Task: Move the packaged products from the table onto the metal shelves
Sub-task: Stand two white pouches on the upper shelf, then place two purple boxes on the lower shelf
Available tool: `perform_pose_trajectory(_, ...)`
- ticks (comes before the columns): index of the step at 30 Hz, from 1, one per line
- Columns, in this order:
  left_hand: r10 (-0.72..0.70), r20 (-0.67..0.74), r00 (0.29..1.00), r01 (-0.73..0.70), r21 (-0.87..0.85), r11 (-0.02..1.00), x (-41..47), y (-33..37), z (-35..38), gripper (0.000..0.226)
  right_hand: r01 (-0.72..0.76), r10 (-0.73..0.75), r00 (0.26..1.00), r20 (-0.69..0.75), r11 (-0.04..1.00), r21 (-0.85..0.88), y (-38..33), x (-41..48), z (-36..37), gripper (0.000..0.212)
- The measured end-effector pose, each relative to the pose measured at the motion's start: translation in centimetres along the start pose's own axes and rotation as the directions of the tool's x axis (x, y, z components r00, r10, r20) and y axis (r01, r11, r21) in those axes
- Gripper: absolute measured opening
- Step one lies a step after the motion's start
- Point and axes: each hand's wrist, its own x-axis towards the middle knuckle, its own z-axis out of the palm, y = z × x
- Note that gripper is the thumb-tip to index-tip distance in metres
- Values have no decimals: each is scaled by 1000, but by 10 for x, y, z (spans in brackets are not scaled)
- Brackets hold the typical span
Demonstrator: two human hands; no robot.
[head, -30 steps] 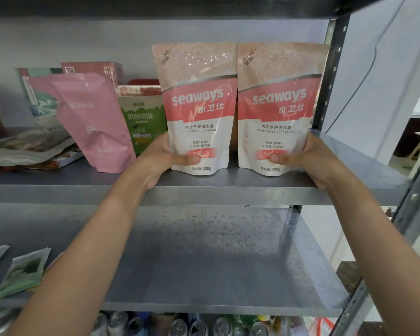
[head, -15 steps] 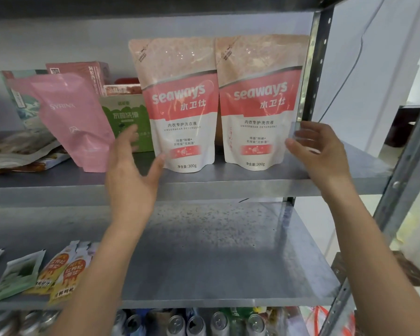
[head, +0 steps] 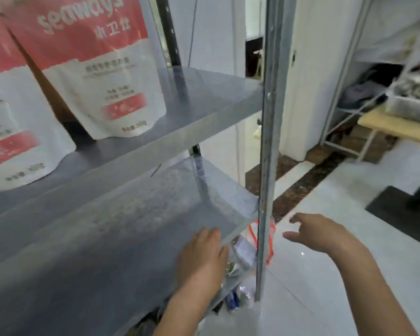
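Both hands have dropped away from the two pouches, and the view has swung right toward the shelving's front corner post [head: 267, 151].

Left hand [head: 201, 260] lies loosely open, empty, over the front edge of the lower shelf [head: 136, 221] near its right corner; right hand [head: 323, 232] hangs past the post above the white floor [head: 337, 275], fingers spread, holding nothing. On the upper shelf [head: 204, 93] the right seaways pouch [head: 102, 76] stands upright toward the right end, the left seaways pouch [head: 12, 132] just beside it at the front edge.
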Motion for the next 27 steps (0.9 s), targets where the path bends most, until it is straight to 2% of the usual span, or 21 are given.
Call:
perform_pose_trajectory(3,227,73,971,-234,105,967,7,3,18,34,-221,230,971,-64,967,131,20,-32,29,53)
perform_pose_trajectory(6,464,138,875,-480,138,866,7,10,30,36,-398,447,888,-104,863,311,30,-84,64,50)
perform_pose_trajectory(8,583,210,785,-616,158,772,1,9,37,37,-499,593,795,-127,759,419,32,-123,98,49)
perform_pose_trajectory(9,659,257,707,-704,162,692,-8,12,45,37,-568,690,714,-113,667,483,29,-155,122,48)
perform_pose_trajectory(11,718,284,636,-768,146,623,-14,12,54,33,-608,781,613,-120,564,559,26,-188,153,46)
perform_pose_trajectory(14,787,406,464,-883,138,449,-52,20,76,36,-699,915,402,7,302,648,6,-269,209,46)
perform_pose_trajectory(19,830,554,60,-998,47,40,-133,28,106,38,-629,994,-1,111,-87,772,-59,-395,283,42)
perform_pose_trajectory(23,815,549,-187,-976,-13,-216,-211,30,117,38,-487,932,-300,202,-332,808,-131,-479,335,36)
perform_pose_trajectory(25,791,531,-304,-944,-55,-326,-256,24,120,39,-399,876,-416,245,-418,816,-174,-515,358,34)
perform_pose_trajectory(27,755,511,-411,-901,-102,-422,-306,10,123,38,-333,816,-499,293,-492,804,-220,-549,379,34)
